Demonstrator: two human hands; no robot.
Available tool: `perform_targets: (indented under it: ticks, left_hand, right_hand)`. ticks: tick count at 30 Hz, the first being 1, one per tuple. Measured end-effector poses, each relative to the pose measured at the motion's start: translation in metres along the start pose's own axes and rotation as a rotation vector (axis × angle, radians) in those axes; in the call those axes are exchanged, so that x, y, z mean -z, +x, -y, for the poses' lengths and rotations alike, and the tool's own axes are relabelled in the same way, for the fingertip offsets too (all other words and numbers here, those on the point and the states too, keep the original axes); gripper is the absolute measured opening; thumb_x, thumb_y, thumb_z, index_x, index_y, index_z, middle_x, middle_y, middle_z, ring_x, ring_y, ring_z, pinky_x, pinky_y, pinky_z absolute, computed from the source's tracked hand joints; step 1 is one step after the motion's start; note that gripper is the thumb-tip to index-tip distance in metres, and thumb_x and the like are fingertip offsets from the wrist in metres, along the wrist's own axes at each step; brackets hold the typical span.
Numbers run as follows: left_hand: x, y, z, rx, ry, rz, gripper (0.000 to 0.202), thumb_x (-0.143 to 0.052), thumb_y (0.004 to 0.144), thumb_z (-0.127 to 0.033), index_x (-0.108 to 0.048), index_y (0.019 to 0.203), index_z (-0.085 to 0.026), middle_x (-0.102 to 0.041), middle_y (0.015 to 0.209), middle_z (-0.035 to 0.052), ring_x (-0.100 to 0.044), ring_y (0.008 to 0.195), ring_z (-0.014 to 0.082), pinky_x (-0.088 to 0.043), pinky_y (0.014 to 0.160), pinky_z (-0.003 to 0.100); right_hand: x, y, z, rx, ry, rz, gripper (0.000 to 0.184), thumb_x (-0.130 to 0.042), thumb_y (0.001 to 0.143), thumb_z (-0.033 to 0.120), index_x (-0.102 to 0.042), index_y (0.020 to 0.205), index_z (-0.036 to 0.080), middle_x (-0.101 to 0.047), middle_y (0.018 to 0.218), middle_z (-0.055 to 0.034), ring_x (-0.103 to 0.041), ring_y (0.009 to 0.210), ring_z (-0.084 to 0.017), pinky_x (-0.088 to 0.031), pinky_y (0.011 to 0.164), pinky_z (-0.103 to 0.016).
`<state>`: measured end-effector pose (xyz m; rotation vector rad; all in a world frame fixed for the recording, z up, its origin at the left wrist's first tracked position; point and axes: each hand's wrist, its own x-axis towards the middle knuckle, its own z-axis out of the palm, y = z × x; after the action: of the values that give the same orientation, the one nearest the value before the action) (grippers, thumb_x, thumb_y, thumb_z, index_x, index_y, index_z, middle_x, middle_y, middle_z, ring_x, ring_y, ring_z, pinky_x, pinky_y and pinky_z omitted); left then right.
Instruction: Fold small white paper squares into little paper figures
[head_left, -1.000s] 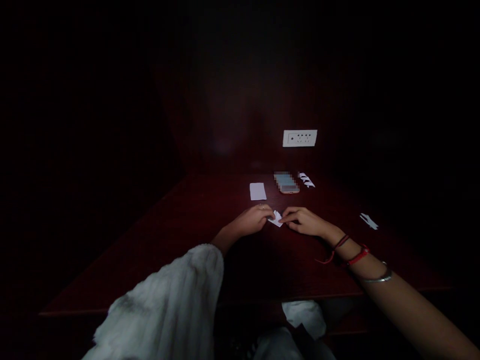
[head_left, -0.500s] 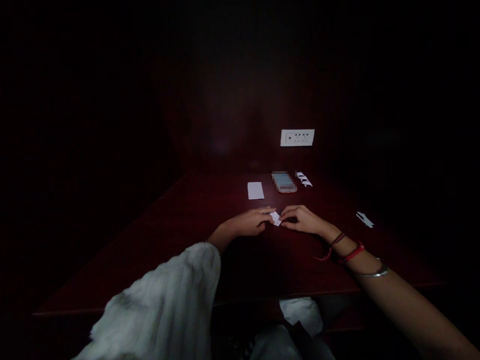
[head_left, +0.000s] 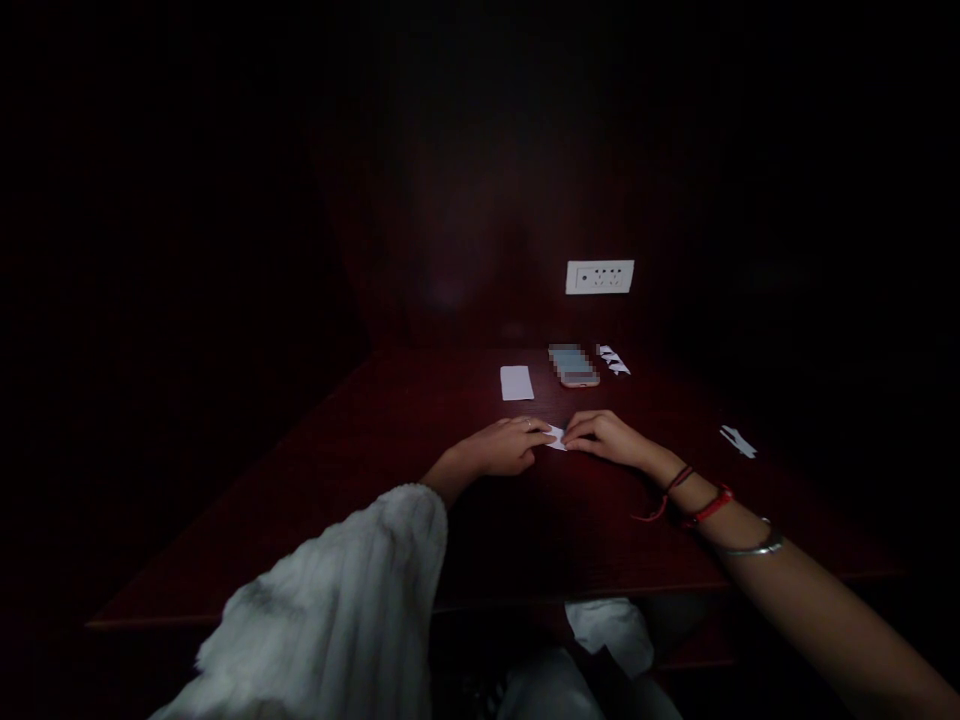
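Note:
A small folded piece of white paper (head_left: 556, 437) lies on the dark red table, between my two hands. My left hand (head_left: 511, 444), with a ring on one finger, pinches its left end. On the right end press the closed fingertips of my right hand (head_left: 606, 438); red cords and a silver bangle circle that wrist. Much of the paper is covered by fingers. Just beyond my hands a flat white sheet of paper (head_left: 517, 383) rests on the table.
A phone (head_left: 574, 366) with a blurred screen lies at the back, beside folded white paper pieces (head_left: 615, 360). White paper strips (head_left: 739, 441) lie to the right. A white socket panel (head_left: 600, 277) is on the back wall. The table's front edge (head_left: 510, 604) runs below my arms.
The small paper now looks flatter and narrower, with less of it showing between my fingers. My left fingers have curled in more. The whole view has shifted slightly.

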<state>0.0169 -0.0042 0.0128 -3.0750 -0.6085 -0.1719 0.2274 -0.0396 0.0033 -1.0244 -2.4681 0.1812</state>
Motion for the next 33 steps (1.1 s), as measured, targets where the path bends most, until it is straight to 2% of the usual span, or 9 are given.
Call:
perform_targets:
  ticks: [4,10,18,26,33]
  left_hand:
    - [-0.002,0.0,0.001,0.0,0.01,0.017,0.047,-0.037,0.071,-0.014,-0.032,0.116,-0.025,-0.026,0.127,-0.0013,-0.019,0.117,0.0173,-0.022,0.093,0.034]
    - [-0.001,0.0,-0.001,0.018,-0.015,0.038,0.045,-0.034,0.072,-0.014,-0.032,0.116,-0.022,-0.035,0.123,0.0005,-0.024,0.115,0.0159,-0.022,0.093,0.033]
    - [0.0,-0.001,-0.001,0.039,-0.014,0.049,0.047,-0.034,0.071,-0.011,-0.031,0.116,-0.026,-0.033,0.124,-0.0035,-0.022,0.116,0.0176,-0.022,0.092,0.035]
    - [-0.004,0.001,0.0,0.028,0.019,0.022,0.046,-0.034,0.07,-0.01,-0.034,0.114,-0.025,-0.039,0.119,-0.0018,-0.026,0.114,0.0168,-0.024,0.092,0.033]
    - [-0.006,0.002,0.0,0.006,0.05,-0.054,0.043,-0.038,0.069,-0.011,-0.039,0.11,-0.025,-0.034,0.122,-0.001,-0.026,0.113,0.0163,-0.025,0.09,0.032]
  right_hand:
    - [-0.001,0.001,-0.001,-0.002,0.005,-0.004,0.023,-0.042,0.077,0.028,-0.061,0.084,0.017,-0.057,0.08,-0.0041,-0.052,0.074,-0.011,-0.039,0.07,-0.022]
    - [-0.002,0.002,-0.003,-0.012,-0.002,-0.008,0.024,-0.04,0.078,0.028,-0.06,0.082,0.016,-0.057,0.079,-0.0045,-0.052,0.073,-0.011,-0.039,0.068,-0.022]
    - [-0.004,0.002,-0.004,-0.049,-0.002,-0.046,0.02,-0.04,0.077,0.023,-0.058,0.077,0.015,-0.055,0.075,-0.0036,-0.05,0.07,-0.01,-0.038,0.065,-0.02]
    - [-0.009,0.003,-0.003,-0.186,-0.019,-0.12,0.014,-0.043,0.071,0.018,-0.056,0.069,0.013,-0.054,0.068,-0.0025,-0.048,0.063,-0.01,-0.036,0.062,-0.021]
    - [-0.012,0.006,-0.009,-0.282,0.015,-0.124,0.014,-0.043,0.069,0.019,-0.056,0.068,0.014,-0.055,0.068,-0.002,-0.048,0.062,-0.01,-0.035,0.061,-0.02]
